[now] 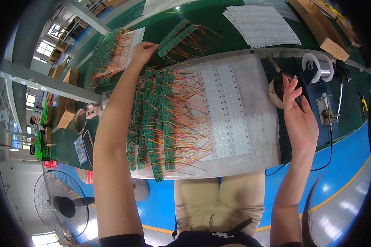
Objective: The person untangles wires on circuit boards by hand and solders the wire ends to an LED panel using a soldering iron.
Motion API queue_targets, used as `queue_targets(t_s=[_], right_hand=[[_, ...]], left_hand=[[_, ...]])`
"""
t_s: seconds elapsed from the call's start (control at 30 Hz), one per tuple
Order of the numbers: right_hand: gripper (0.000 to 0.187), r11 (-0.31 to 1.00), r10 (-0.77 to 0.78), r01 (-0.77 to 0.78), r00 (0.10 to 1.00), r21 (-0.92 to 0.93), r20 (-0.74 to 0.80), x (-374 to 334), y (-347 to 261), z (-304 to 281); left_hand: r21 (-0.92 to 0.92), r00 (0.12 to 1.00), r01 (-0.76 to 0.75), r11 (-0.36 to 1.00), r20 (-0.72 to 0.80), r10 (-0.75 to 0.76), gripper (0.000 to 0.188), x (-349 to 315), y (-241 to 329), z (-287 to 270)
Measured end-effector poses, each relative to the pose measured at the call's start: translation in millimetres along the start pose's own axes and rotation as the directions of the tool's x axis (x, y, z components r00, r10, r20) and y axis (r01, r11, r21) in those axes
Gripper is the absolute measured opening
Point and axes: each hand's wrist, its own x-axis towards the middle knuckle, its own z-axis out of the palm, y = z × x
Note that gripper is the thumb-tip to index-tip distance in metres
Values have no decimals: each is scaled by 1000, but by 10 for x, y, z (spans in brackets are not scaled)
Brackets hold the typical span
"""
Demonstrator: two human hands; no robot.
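My left hand [143, 53] reaches to the far side of the bench, thumb and fingers pinched at the near end of a green circuit board strip [178, 39] with loose wires. Over the bench's right side, my right hand [301, 121] has its fingers apart and nothing visible in them. Its fingertips are beside a round, dark-topped pot [275, 91], which they partly cover. Between my arms, several green circuit board strips [167, 119] with red, yellow and dark wires lie overlapping. Their wires extend onto a white panel [226, 111] dotted with small components.
A pile of wired green boards [103, 53] lies far left. White panels [263, 26] are stacked at the back. On the right stand a wire spool [325, 68] and a small metal fixture [328, 110], with yellow-handled pliers [363, 103] beyond. A fan [62, 204] stands lower left.
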Motion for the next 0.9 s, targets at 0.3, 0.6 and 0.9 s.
queue_targets(t_s=[0.3, 0.6, 0.9], right_hand=[[58, 989, 150, -146, 984, -38, 101, -226, 134, 61], [56, 964, 176, -145, 976, -221, 127, -518, 3, -224], [55, 957, 127, -88, 984, -278, 125, -866, 58, -422]], left_hand=[[-105, 993, 121, 987, 25, -119, 25, 66, 80, 42], [-340, 913, 398, 852, 52, -405, 19, 42, 186, -380], [-799, 758, 349, 490, -66, -649, 12, -104, 169, -628]])
